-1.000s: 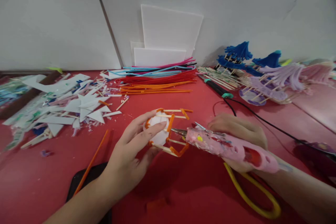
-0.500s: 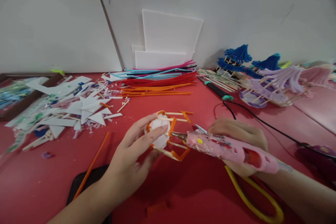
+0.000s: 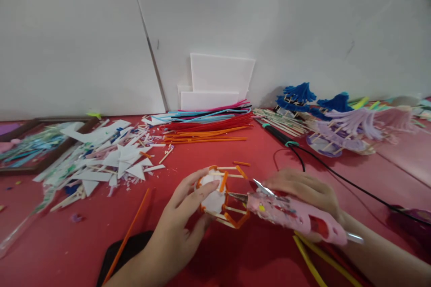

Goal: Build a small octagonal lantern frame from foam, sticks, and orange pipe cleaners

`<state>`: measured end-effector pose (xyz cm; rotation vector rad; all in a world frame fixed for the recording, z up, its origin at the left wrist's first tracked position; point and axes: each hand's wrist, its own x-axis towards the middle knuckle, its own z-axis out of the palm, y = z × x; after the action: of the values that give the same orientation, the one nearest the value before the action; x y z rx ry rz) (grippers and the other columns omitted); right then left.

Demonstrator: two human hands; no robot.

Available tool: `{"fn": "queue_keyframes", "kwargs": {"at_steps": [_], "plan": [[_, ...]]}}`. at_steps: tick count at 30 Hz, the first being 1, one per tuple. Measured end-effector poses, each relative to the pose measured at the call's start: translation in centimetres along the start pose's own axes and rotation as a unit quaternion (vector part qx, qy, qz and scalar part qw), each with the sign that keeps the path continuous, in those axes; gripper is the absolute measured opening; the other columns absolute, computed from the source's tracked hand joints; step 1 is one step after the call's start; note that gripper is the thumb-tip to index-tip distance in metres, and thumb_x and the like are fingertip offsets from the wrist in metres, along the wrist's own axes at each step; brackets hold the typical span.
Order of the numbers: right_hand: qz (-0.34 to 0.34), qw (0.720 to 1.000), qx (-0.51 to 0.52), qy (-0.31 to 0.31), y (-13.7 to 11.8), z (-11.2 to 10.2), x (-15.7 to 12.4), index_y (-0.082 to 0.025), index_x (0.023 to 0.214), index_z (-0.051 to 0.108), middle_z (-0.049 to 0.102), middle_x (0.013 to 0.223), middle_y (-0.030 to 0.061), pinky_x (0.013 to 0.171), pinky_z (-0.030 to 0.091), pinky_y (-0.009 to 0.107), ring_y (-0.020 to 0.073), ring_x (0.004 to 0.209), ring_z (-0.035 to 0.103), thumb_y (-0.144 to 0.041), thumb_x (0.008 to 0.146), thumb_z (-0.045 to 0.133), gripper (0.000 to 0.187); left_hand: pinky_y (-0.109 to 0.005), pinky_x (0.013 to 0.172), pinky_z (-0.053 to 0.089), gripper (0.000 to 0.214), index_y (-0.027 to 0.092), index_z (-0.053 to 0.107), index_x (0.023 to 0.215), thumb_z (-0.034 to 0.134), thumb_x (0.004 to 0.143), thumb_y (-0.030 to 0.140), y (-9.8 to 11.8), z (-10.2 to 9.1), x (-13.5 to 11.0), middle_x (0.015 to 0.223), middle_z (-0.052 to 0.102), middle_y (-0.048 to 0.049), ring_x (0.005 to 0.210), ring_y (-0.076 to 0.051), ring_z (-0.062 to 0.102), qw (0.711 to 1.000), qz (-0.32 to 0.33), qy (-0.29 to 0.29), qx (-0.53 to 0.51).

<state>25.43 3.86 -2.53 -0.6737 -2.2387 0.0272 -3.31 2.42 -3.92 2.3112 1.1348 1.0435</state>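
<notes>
My left hand [image 3: 180, 224] is closed around a small stick model [image 3: 215, 201] with a white base, wooden sticks and orange pipe-cleaner edging. Its sticks point right, toward the other hand. In my right hand [image 3: 305, 190] is a pink hot glue gun [image 3: 286, 214], its metal nozzle at an upright orange strip on the model. Whether the tip touches the strip I cannot tell. Silver scissor blades [image 3: 264, 187] stick out beside the gun from the same hand, and yellow loops [image 3: 313, 260] show below it. The right fingers are partly hidden by the gun.
Behind the hands lie bundled pipe cleaners [image 3: 208, 121] and wooden sticks [image 3: 283, 121]. White scraps [image 3: 124, 157] spread at left, near a brown tray [image 3: 20, 171]. Finished-looking blue and lilac models [image 3: 350, 125] stand at right by a black cable [image 3: 353, 179]. A dark flat object [image 3: 109, 255] lies front left.
The view has tilted upward, so the table things sit lower in the picture. My hands keep their holds, and the glue gun's nozzle stays at the model.
</notes>
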Motion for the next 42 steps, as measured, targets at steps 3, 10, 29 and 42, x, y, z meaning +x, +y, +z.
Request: {"fn": "queue_keyframes", "kwargs": {"at_steps": [3, 10, 29, 42], "plan": [[0.028, 0.997, -0.05, 0.041, 1.3, -0.3, -0.5, -0.021, 0.107, 0.055, 0.069, 0.082, 0.0079, 0.062, 0.053, 0.031, 0.0197, 0.07, 0.065, -0.027, 0.082, 0.052, 0.025, -0.039, 0.098, 0.05, 0.052, 0.036, 0.044, 0.13, 0.052, 0.085, 0.012, -0.2, -0.2, -0.1, 0.14, 0.044, -0.0065, 0.126, -0.023, 0.049, 0.999, -0.026, -0.013, -0.023], [0.183, 0.969, -0.149, -0.069, 4.9, -1.3, -0.6, -0.017, 0.108, 0.056, 0.068, 0.101, 0.012, 0.081, 0.049, 0.036, 0.0245, 0.091, 0.064, -0.022, 0.073, 0.053, 0.036, -0.049, 0.104, 0.043, 0.047, 0.036, 0.042, 0.132, 0.054, 0.088, 0.025, -1.6, 0.0, 0.1, 0.14, 0.045, -0.0062, 0.13, -0.026, 0.044, 0.995, -0.077, 0.018, -0.058], [0.173, 0.984, -0.019, -0.049, 1.5, 0.5, 3.1, -0.02, 0.111, 0.06, 0.066, 0.109, 0.0079, 0.096, 0.043, 0.039, 0.0201, 0.109, 0.055, -0.02, 0.089, 0.051, 0.023, -0.046, 0.105, 0.042, 0.046, 0.032, 0.046, 0.13, 0.057, 0.086, 0.025, -1.0, -0.4, 0.5, 0.139, 0.047, -0.0078, 0.13, -0.026, 0.044, 0.994, -0.069, -0.04, -0.076], [0.334, 0.932, 0.135, -0.028, 1.4, 1.6, 7.5, -0.018, 0.091, 0.071, 0.071, 0.069, 0.0003, 0.062, 0.049, 0.024, 0.0127, 0.065, 0.065, -0.031, 0.09, 0.051, 0.023, -0.046, 0.105, 0.042, 0.05, 0.035, 0.044, 0.132, 0.057, 0.086, 0.024, -1.3, -0.3, 0.2, 0.14, 0.046, -0.007, 0.132, -0.026, 0.042, 0.993, -0.082, -0.046, -0.076]]}}
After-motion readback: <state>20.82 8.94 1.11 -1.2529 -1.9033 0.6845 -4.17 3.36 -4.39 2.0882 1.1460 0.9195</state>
